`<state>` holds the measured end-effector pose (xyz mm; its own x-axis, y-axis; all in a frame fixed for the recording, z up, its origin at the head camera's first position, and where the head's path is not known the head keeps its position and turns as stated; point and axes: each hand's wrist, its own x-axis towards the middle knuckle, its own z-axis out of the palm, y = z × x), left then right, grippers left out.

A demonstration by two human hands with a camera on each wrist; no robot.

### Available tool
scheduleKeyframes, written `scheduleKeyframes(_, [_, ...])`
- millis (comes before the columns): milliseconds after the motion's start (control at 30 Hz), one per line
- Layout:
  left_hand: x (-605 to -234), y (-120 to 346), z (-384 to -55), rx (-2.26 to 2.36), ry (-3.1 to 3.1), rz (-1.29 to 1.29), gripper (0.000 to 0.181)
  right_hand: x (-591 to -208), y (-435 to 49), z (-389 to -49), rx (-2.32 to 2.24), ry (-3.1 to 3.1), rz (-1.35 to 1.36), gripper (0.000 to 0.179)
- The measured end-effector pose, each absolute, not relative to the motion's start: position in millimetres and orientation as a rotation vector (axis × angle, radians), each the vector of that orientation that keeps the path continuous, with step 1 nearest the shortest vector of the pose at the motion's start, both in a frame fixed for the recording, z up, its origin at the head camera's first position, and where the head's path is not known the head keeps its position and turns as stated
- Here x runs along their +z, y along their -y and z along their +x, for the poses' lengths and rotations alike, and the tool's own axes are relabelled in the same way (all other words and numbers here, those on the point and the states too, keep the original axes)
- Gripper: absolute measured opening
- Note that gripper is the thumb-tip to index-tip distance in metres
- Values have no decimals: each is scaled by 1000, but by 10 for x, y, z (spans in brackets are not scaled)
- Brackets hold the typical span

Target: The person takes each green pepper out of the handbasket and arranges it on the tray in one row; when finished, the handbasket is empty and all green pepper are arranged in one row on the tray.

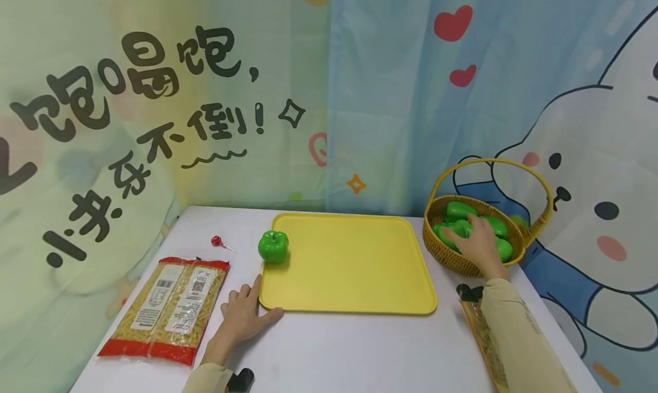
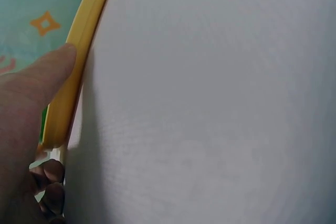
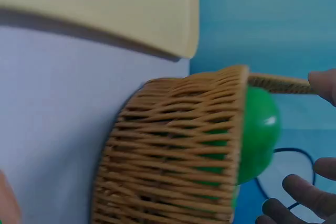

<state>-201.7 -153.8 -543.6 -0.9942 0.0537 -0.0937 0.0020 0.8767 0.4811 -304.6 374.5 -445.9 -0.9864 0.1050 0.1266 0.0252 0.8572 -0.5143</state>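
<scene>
While the left hand (image 1: 241, 316) lies flat against the tray (image 1: 354, 267), the right hand (image 1: 475, 241), its grip apart, rests on the basket's peppers (image 1: 501, 249).

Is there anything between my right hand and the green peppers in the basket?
Nothing visible. The right hand is inside the basket, resting right on the green peppers; its handle arches above and behind the hand, not across it.

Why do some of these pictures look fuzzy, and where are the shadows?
Head view: sharp and evenly lit, with only a soft shadow beside the green pepper on the yellow tray. Left wrist view: the left hand is very close and blurry, and the tray's rim casts a grey shadow on the table. Right wrist view: the wicker basket is slightly soft; the right hand's fingertips are blurred.
</scene>
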Motion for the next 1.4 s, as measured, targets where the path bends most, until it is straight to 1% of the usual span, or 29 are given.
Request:
scheduleKeyframes(233, [-5449, 1553, -2015, 765, -2944, 38, 107, -4628, -3744, -3150, 730, 2975, -173, 103])
scheduleKeyframes(400, [-5446, 1554, -2023, 773, -2948, 31, 108, -4739, -3755, -3238, 769, 2992, -214, 107])
scheduleKeyframes(633, [-5458, 1538, -2025, 759, -2945, 30, 107, -4785, -3813, -3227, 837, 2951, -202, 103])
scheduleKeyframes(933, [-5435, 1534, -2024, 779, -2945, 29, 107, -4691, -3844, -3159, 939, 2875, -223, 102])
scheduleKeyframes(1133, [-5446, 1526, -2022, 774, -2935, 39, 108, -4620, -3848, -3046, 968, 2807, -278, 99])
scheduleKeyframes(1400, [-5464, 1543, -2034, 748, -2956, 28, 108, -4521, -3725, -2886, 972, 2643, -97, 82])
